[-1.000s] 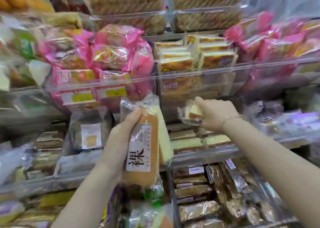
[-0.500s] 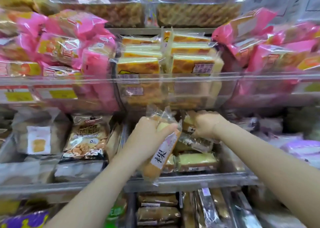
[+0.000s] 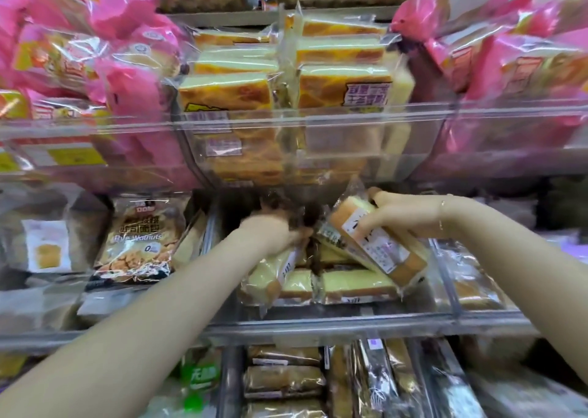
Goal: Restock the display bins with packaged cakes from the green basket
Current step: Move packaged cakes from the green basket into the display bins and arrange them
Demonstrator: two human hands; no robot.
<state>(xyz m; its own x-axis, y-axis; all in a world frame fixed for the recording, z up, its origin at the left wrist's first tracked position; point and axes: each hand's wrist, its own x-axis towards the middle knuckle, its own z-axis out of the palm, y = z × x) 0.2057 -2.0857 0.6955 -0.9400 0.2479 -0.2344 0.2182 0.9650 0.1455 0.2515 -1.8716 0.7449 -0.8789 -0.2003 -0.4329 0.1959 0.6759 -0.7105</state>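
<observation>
We face clear display bins (image 3: 318,322) stacked in rows; the mid-row bin at 6 o'clock from centre is where both our hands are. Upper row: pink bags (image 3: 105,51) at 10 & 2 o'clock, striped cake packs (image 3: 229,93) at 12. A walnut bread bag (image 3: 140,242) stands at 9 o'clock of the left hand.

In the mid bin, wrapped yellow cakes (image 3: 353,284) lie flat along the front. Right hand (image 3: 397,217) grips a labelled cake pack (image 3: 375,245), fingers curled over its top end; pack is tilted, lower end pointing to 5 o'clock, resting on the flat cakes. Left hand (image 3: 270,230) is blurred, fingers curled on the top of a 2nd cake pack (image 3: 270,274) which slants down to 7 o'clock, just below the hand. The two packs sit near each other, hands approx level, w/ a dark gap between them. Thin bracelet (image 3: 441,214) on the right wrist.
</observation>
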